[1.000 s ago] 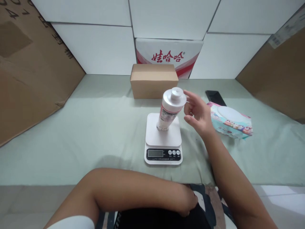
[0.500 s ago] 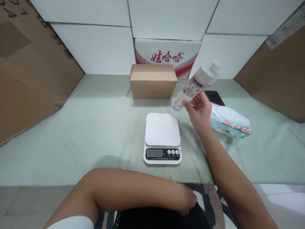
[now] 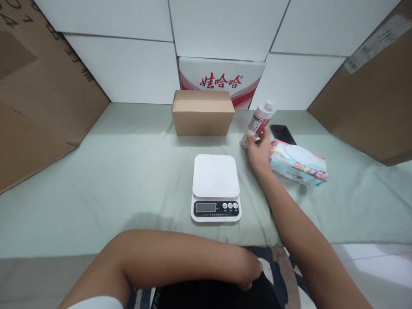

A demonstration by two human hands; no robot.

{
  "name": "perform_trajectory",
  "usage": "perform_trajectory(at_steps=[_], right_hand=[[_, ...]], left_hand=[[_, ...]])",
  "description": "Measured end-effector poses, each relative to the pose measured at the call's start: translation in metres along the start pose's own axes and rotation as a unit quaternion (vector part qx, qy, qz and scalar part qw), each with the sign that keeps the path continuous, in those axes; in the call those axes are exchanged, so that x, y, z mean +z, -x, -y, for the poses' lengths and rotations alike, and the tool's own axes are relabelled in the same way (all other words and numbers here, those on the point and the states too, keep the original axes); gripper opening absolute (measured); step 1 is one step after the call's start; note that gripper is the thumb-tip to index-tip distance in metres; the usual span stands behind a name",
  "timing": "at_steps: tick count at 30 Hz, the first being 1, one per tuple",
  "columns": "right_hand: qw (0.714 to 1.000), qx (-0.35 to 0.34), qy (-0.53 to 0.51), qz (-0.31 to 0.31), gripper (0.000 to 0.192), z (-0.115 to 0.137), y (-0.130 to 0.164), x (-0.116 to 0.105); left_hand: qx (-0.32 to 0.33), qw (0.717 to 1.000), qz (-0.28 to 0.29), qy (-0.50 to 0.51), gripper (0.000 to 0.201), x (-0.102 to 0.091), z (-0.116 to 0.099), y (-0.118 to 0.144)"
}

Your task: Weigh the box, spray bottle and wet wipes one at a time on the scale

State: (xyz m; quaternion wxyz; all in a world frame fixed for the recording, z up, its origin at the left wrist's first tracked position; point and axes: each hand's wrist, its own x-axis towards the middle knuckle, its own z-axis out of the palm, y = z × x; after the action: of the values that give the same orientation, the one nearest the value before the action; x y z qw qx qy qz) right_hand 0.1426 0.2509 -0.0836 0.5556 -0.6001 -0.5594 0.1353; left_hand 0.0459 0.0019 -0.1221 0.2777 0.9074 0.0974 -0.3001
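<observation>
My right hand (image 3: 260,148) is wrapped round the lower part of a white bottle (image 3: 259,122) with a pink-red label and a white cap. The bottle leans slightly right, its base at or just above the green cloth; contact is hard to judge. A patterned tissue pack (image 3: 298,165) lies just right of that hand. Left of it, a white kitchen scale (image 3: 215,177) has a bare platform and a blank display. My left hand (image 3: 251,268) rests in my lap, fingers curled under and partly hidden, with nothing visible in it.
A plain brown carton (image 3: 202,113) stands behind the scale, before a white box with red lettering (image 3: 220,79). Behind the tissue pack lies a black flat object (image 3: 282,134). Large cardboard panels flank the cloth-covered table (image 3: 128,171) at left (image 3: 38,98) and right (image 3: 370,103).
My right hand has lowered the bottle towards the cloth, away from me and to the left, and it is now more upright. My left hand stays in my lap. The view has shifted slightly.
</observation>
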Motion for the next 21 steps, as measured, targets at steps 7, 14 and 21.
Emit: perform_trajectory(at_steps=[7,14,21], right_hand=[[0.994,-0.085,-0.013,-0.071,0.080,0.016,0.013,-0.006],[0.977,-0.167,-0.135,0.010,0.052,0.042,0.031,-0.008],[0.954,0.027,-0.223,0.196,0.094,0.046,-0.015,0.045]], left_hand=[[0.351,0.919,-0.162,0.075,0.025,-0.065,-0.009,0.050],[0.036,0.576,-0.814,0.063,0.025,-0.154,0.126,0.197],[-0.142,0.259,-0.887,0.355,0.049,-0.104,0.312,0.219]])
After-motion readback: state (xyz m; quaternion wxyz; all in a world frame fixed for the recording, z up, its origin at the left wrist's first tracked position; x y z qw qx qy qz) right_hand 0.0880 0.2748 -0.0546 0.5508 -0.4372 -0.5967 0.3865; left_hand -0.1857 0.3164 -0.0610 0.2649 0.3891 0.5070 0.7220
